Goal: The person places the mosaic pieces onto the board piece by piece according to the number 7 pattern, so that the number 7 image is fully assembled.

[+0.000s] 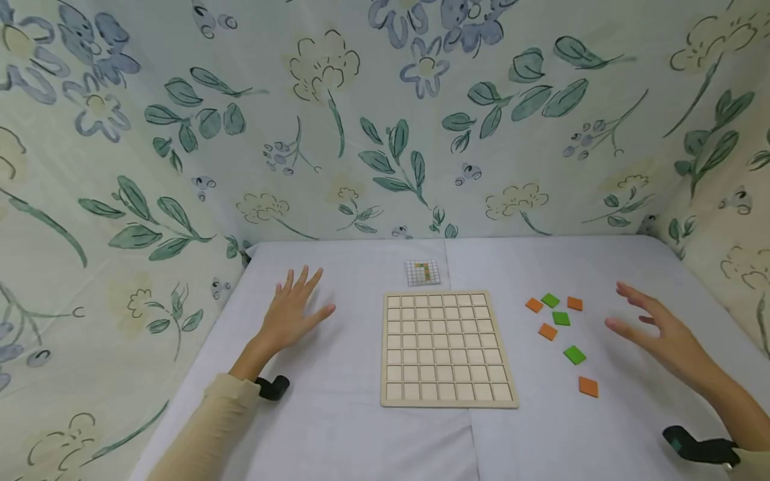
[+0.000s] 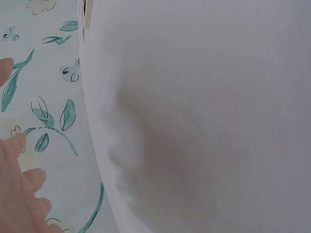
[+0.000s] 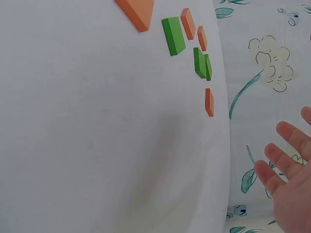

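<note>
A pale wooden grid board [image 1: 448, 347] lies flat in the middle of the white table [image 1: 361, 427], its cells bare. Right of it lie several loose square tiles, orange [image 1: 588, 386] and green [image 1: 574, 355]; the right wrist view shows them too, orange [image 3: 137, 11] and green [image 3: 173, 35]. My left hand [image 1: 295, 310] hovers open, fingers spread, left of the board, holding nothing. My right hand [image 1: 656, 331] hovers open just right of the tiles, fingers spread [image 3: 286, 170], holding nothing. A small pattern card [image 1: 422, 272] lies behind the board.
Floral fabric walls [image 1: 385, 120] close in the table on the left, back and right. A black wrist mount [image 1: 273, 386] shows at my left sleeve, another [image 1: 692, 446] at the right. The left wrist view shows only white cloth [image 2: 204, 116] and fingertips [image 2: 19, 189].
</note>
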The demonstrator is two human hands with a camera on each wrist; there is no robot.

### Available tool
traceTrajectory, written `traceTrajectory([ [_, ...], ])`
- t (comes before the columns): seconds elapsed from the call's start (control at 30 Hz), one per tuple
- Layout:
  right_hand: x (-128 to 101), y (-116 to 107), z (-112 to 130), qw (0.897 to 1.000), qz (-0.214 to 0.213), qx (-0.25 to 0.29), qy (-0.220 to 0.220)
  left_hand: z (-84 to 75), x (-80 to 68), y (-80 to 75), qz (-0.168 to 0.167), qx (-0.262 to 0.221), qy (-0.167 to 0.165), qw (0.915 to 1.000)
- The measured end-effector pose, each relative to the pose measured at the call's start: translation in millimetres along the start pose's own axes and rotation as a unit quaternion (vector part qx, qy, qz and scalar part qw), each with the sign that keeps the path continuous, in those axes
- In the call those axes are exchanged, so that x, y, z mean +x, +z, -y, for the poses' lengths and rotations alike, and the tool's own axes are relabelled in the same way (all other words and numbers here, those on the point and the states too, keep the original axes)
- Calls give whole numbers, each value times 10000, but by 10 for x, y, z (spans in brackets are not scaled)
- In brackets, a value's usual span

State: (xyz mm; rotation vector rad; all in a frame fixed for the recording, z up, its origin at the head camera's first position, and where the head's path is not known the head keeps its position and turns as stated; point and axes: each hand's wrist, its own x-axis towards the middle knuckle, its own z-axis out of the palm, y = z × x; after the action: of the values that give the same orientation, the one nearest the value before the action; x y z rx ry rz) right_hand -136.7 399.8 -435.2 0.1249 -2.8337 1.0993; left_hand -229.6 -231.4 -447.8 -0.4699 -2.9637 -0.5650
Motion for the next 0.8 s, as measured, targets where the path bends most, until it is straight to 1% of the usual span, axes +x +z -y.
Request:
traceTrajectory([
  [0.2, -144, 39, 1, 9999, 49, -122, -73, -170, -11, 89, 45, 94, 253, 9996],
  [0.33, -222, 77, -3, 9999, 42, -148, -76, -298, -28, 138, 126, 76, 339, 9993],
  [0.43, -276, 110, -8, 9998, 179, -55, 74, -390, -45, 184, 188, 38, 419, 9989],
  [0.57, -348, 159, -14, 9988, 376, 46, 319, -474, -62, 257, 233, 26, 566, 9981],
  [0.67, -397, 198, -9, 9979, 478, 146, 413, -522, -71, 304, 275, 10, 677, 9973],
  [0.8, -455, 248, -2, 9964, 595, 285, 534, -573, -74, 350, 426, -47, 763, 9962],
])
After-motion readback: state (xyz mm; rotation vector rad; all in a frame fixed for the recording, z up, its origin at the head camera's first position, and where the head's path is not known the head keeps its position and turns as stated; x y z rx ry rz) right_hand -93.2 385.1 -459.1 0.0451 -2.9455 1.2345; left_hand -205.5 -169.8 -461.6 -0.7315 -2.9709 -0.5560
